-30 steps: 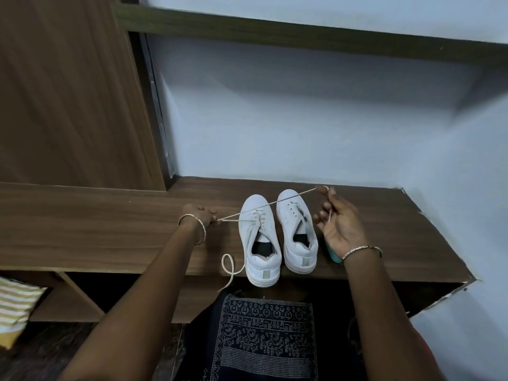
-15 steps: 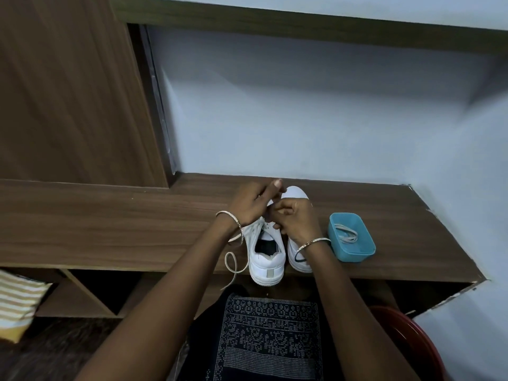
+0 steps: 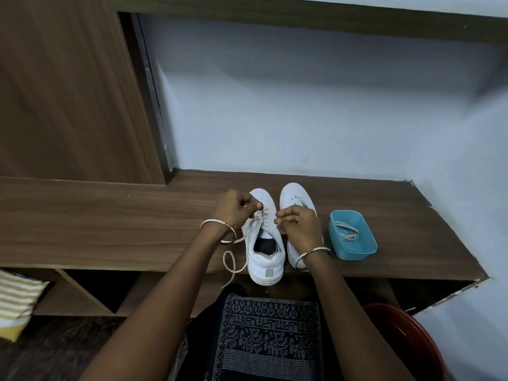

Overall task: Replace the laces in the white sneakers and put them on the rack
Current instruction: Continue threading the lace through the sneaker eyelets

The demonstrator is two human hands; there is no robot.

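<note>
Left hand [image 3: 233, 208], right hand [image 3: 299, 226] pinch lace [image 3: 257, 218] (sneaker [image 3: 265, 266])

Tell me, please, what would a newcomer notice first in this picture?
Two white sneakers stand side by side at the front edge of the wooden bench; the left hand pinches the lace of the left one at its eyelets, the right hand curled close by. Right of them sits a blue tub with a coiled lace inside.

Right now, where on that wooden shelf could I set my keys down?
The bare shelf left of the left hand, or the corner right of the blue tub. The middle is crowded: that hand and the right hand pinch the lace on the left sneaker, right sneaker and tub alongside.
</note>
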